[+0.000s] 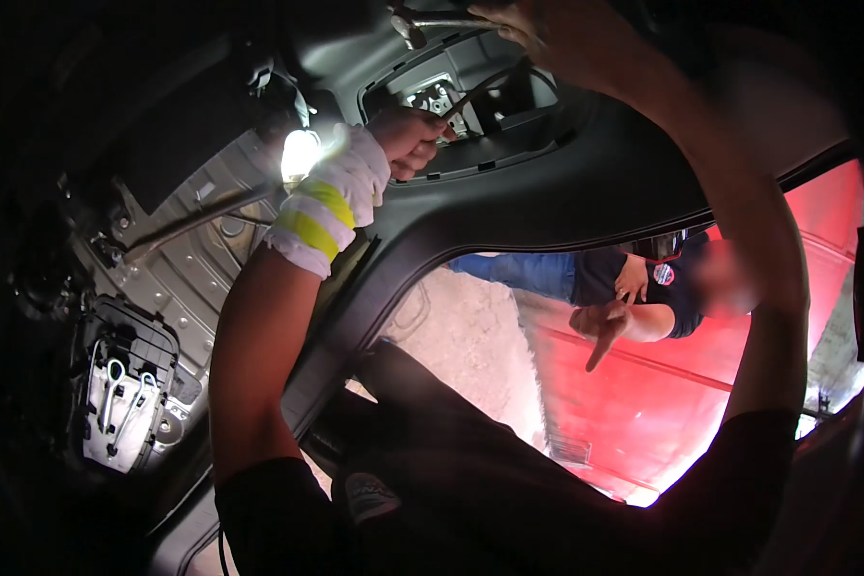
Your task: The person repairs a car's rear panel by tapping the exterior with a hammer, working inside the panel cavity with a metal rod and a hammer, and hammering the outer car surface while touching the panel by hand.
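Note:
My left hand, its wrist wrapped in a white and yellow cloth, is closed at the left edge of an opening in the dark interior panel. A thin dark rod extends from its fingers up and right across the opening. Above the opening, my right hand is closed around the handle of a metal hammer, whose head points left. Metal parts show inside the opening. The rod's far end is hard to make out.
A bright lamp hangs left of my wrist. Beyond it are a bare metal panel and a tray of tools. Through the vehicle opening, another person's hand points near a red surface.

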`<state>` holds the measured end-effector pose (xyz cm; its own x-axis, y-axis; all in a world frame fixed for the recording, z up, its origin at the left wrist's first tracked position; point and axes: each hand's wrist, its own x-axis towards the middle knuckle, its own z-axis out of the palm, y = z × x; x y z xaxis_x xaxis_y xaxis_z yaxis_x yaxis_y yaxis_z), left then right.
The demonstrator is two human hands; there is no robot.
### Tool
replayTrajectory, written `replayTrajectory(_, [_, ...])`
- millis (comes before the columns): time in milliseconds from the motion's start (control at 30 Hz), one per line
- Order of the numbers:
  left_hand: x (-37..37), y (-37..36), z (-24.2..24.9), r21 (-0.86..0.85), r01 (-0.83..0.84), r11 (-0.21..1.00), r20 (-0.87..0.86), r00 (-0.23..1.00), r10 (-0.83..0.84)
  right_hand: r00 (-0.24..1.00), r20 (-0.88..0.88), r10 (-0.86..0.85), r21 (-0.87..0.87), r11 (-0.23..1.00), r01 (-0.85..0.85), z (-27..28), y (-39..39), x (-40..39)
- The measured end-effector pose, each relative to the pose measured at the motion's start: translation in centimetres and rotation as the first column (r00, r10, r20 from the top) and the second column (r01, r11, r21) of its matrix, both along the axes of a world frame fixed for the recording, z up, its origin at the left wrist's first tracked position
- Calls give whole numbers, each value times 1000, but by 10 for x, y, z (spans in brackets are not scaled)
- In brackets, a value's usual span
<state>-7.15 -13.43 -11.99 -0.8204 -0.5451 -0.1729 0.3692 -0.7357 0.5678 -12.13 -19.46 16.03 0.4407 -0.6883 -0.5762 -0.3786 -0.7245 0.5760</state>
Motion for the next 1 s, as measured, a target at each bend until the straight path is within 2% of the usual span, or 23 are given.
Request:
replayTrajectory(133, [-4,-1,-8,14,16,1000,-47,999,-15,999,4,50,-102,994,-49,6,24,-10])
replayTrajectory(233, [1,5,-4,21,2,1000,-40,999,-1,960,-23,-277,-92,957,274,14,57,6])
replayTrajectory(267, [1,8,-3,29,1,1000,-42,999,0,975,151,-162,-104,978,178,7,65,-10])
replayTrajectory(333, [2,7,0,36,-5,999,-58,998,7,880,465,98,-192,981,-8,-18,83,-58])
replayTrajectory(400, [-1,8,-6,43,2,999,-86,996,2,841,541,14,-126,990,64,-22,113,-64])
replayTrajectory(433, [-4,5,-23,5,28,1000,-203,979,-27,827,562,-3,-107,991,76,-24,130,-68])
replayTrajectory(467, [0,6,-11,52,5,999,-42,999,-3,767,640,-48,-58,992,110,-30,148,-72])
replayTrajectory(500, [-10,7,-23,29,-71,997,-18,997,71,698,710,-92,-6,991,136,-37,167,-77])
replayTrajectory(533, [-11,3,-25,12,-55,998,-34,998,55,563,810,-162,79,983,168,-45,187,-81])
replayTrajectory(567, [-11,0,-27,-5,-39,999,-49,998,39,501,841,-203,120,974,194,-50,206,-82])
replayTrajectory(600, [1,0,-16,-9,64,998,-90,994,-65,426,869,-251,170,961,219,-59,224,-84])
replayTrajectory(633, [1,3,-11,-6,20,1000,-33,999,-20,346,891,-295,221,946,237,-68,243,-86])
replayTrajectory(700, [1,-1,-16,-5,32,999,-34,999,-32,166,843,-511,439,833,335,-67,273,-85])
replayTrajectory(733, [2,-3,-17,-13,33,999,-22,999,-34,15,838,-545,514,799,313,-76,286,-92])
replayTrajectory(800, [4,-6,-15,17,53,998,-10,999,-52,-91,771,-631,625,720,301,-81,305,-105])
replayTrajectory(900, [4,-7,-16,47,36,998,12,999,-37,-364,446,-818,885,340,318,-84,332,-127])
replayTrajectory(1000, [4,-6,-16,4,-65,998,102,993,65,-486,423,-765,906,348,242,-112,367,-151])
